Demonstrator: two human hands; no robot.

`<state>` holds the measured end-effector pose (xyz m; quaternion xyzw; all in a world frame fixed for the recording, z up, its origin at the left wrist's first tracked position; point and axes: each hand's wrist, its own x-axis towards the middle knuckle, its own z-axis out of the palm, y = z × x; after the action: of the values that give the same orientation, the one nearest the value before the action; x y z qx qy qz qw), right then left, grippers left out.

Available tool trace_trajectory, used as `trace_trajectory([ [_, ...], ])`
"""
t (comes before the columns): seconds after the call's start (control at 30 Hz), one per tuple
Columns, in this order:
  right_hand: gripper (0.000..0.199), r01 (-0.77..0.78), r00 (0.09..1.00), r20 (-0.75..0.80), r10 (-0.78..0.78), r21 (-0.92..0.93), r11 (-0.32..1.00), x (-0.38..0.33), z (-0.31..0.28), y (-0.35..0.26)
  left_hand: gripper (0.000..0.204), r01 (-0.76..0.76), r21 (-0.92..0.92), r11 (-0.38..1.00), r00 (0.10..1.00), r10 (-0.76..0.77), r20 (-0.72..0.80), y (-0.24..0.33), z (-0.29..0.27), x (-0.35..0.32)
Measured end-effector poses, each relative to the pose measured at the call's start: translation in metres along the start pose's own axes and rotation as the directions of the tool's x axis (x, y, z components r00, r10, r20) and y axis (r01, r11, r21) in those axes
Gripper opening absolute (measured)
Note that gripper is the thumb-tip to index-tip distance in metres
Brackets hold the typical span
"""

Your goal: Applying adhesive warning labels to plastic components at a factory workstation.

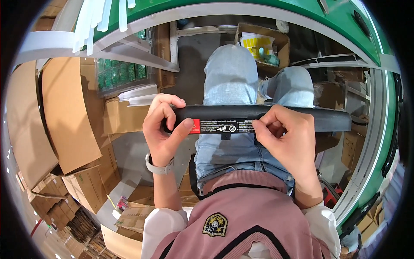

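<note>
A long black bar-shaped part (pixel 330 121) with rounded edges lies level across the front of my thighs. A black warning label (pixel 228 126) with a red left end and white print lies along its near side. My left hand (pixel 160 134) grips the bar's left end, fingers curled round behind it and thumb on the red section. At the label's right end, my right hand (pixel 293 136) has its thumb and curled forefinger pressed together against the bar; its other fingers are folded. A small black tab (pixel 225 136) sticks out below the label.
Ahead is a green-topped bench (pixel 172 6) with a pale curved edge and translucent tubes (pixel 92 21) hanging over it. Cardboard boxes (pixel 64 116) crowd the left. Under the bench, an open carton (pixel 282 41) holds yellow label sheets. A metal frame (pixel 366 159) runs down the right.
</note>
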<state>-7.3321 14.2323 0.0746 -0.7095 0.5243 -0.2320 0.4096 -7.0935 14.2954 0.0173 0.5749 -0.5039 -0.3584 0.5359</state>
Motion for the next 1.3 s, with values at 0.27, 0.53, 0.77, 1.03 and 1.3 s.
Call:
trace_trajectory([
  [0.27,0.017,-0.025,1.0,0.016,0.026,-0.056,0.998,-0.001,-0.001,-0.001,0.038,-0.009,-0.01,1.0,1.0,0.009,-0.003,-0.003,0.002,0.0],
  [0.53,0.018,0.039,0.999,0.04,-0.034,-0.124,0.992,0.004,-0.003,-0.001,0.04,0.002,-0.002,1.0,1.0,-0.002,-0.015,-0.005,0.0,-0.004],
  [0.77,0.017,-0.059,0.992,0.113,0.061,-0.021,0.998,0.005,-0.008,0.001,0.039,-0.036,-0.016,0.999,0.999,0.036,-0.014,-0.006,0.003,-0.004],
  [1.03,0.017,-0.02,0.997,0.073,0.025,-0.068,0.997,0.003,-0.004,-0.002,0.04,-0.038,0.016,0.999,0.999,0.038,-0.022,-0.006,0.001,-0.005],
  [1.3,0.018,0.1,0.992,0.102,-0.079,-0.225,0.969,0.007,-0.01,-0.003,0.04,-0.043,0.011,0.999,0.999,0.043,-0.026,-0.007,0.005,-0.006],
])
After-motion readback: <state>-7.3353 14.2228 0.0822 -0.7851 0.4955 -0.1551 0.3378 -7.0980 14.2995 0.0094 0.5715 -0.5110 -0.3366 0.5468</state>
